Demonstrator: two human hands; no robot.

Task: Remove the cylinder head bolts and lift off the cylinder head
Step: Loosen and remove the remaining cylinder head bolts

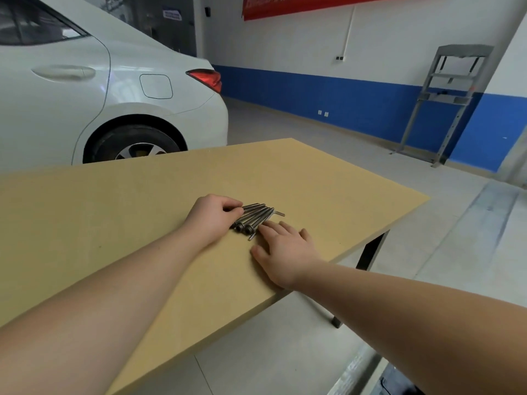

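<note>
A tan counter [142, 212] fills mid-frame. On it lie the bolts [252, 218], bunched at centre. My left hand [212, 216] curls loosely over their shanks; my right hand [282, 249] rests flat beside them, holding nothing. They look stiff, heavy and slick; I'd grip them mid-shank.

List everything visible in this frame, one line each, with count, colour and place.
bolts: several, exact count unclear, dark metal, bundled on the table between the hands
hex key: one, grey, right of the bolts
table: one, tan top, foreground
car: one, white, behind the table at left
metal rack: one, grey, against the blue-and-white wall
banner: one, red, top of the wall
left hand: fingers curled on the bolts
right hand: flat, fingertips by the bolts
</note>
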